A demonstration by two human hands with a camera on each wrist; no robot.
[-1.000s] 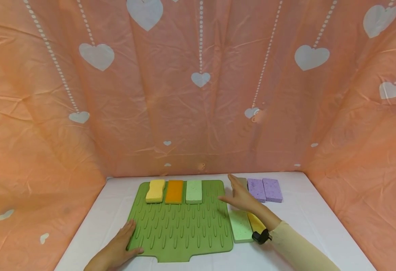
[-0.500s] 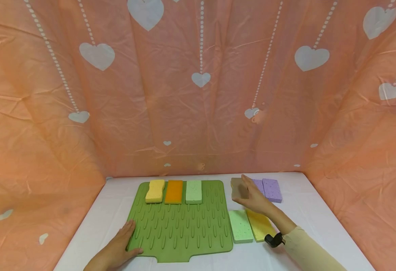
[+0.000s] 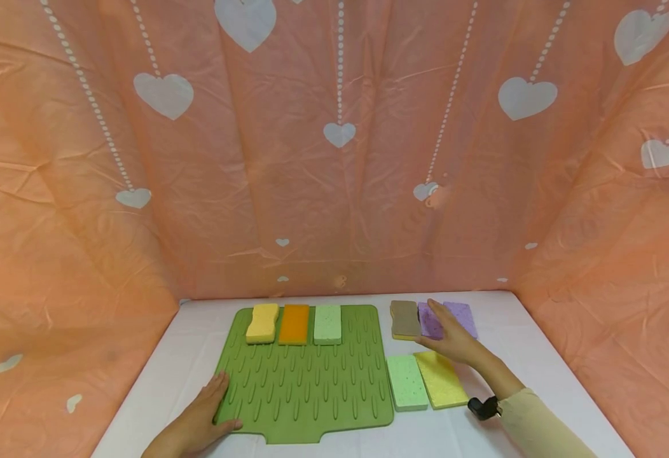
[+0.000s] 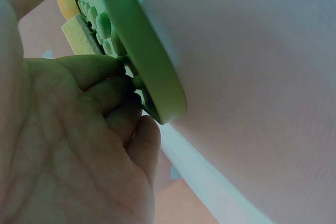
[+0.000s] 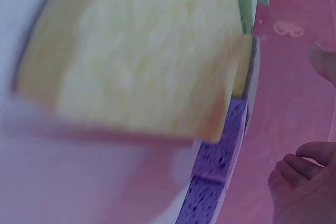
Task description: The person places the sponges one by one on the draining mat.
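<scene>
My left hand (image 3: 197,416) rests at the left edge of a green ridged mat (image 3: 306,388), fingers relaxed along its rim (image 4: 149,66) and thumb near the front corner. Out to the right, my right hand (image 3: 457,340) hovers over two purple sponges, with thumb and fingers spread and nothing held. It partly covers the left purple sponge (image 3: 428,323) and overlaps the right purple sponge (image 3: 462,317). Beside them lies a grey-topped yellow sponge (image 3: 405,320). Below the hand are a pale green sponge (image 3: 407,383) and a yellow sponge (image 3: 442,380), the latter large in the right wrist view.
Along the mat's far edge sit a wavy yellow sponge (image 3: 262,323), an orange sponge (image 3: 294,324) and another pale green sponge (image 3: 327,324). Pink cloth walls (image 3: 289,191) with hearts enclose the white table (image 3: 517,381) at the back and sides.
My right hand has moved right, from beside the mat's right edge, past the grey-topped sponge, to over the purple sponges. My left hand has stayed in place.
</scene>
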